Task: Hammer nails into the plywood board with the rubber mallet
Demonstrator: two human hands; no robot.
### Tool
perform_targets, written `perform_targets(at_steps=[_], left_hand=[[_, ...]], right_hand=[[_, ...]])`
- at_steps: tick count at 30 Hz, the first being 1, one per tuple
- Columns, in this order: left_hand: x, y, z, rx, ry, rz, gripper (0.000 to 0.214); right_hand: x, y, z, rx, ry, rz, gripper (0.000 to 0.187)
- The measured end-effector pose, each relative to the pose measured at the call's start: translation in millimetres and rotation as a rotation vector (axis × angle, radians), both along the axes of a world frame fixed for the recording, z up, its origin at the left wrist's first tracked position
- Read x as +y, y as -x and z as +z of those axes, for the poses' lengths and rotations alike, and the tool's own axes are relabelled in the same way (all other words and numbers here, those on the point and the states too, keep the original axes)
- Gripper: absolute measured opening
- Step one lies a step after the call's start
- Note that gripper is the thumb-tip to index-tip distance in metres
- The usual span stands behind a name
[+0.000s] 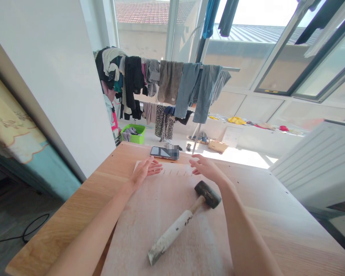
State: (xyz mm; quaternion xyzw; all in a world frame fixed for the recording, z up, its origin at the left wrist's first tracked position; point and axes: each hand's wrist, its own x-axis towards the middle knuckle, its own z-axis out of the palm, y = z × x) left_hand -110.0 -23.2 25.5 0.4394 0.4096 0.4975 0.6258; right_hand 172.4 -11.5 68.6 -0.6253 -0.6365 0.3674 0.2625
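Note:
A pale wooden board lies on the table, with a row of several short thin dark lines near its far edge; whether they are nails or marks I cannot tell. My left hand is at the left end of that row, fingers stretched out and holding nothing. Opposite it, at the right end, my right hand has its fingers apart, also without anything in them. Between my forearms a mallet rests on the board, its black head toward my right wrist and its worn white handle toward me.
Beyond the board, a phone lies on the wooden table. Clothes hang on a drying rack past the table, with a green basket below. A white cabinet stands at left, a white ridged panel at right.

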Motion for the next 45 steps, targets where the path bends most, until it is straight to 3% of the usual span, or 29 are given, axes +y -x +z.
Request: perform_targets(at_steps=[23,32,45], left_hand=[[2,-15,1.4,0.007,-0.007,-0.073,0.044],[1,-21,0.0,0.048,-0.015,-0.085,0.044],[10,-36,2.3,0.130,0.003,-0.102,0.044]], right_hand=[[-8,1,11.2,0.180,0.121,-0.085,0.049],[-1,4,0.8,0.193,0.123,-0.058,0.046],[-2,4,1.9,0.227,0.132,-0.061,0.051]])
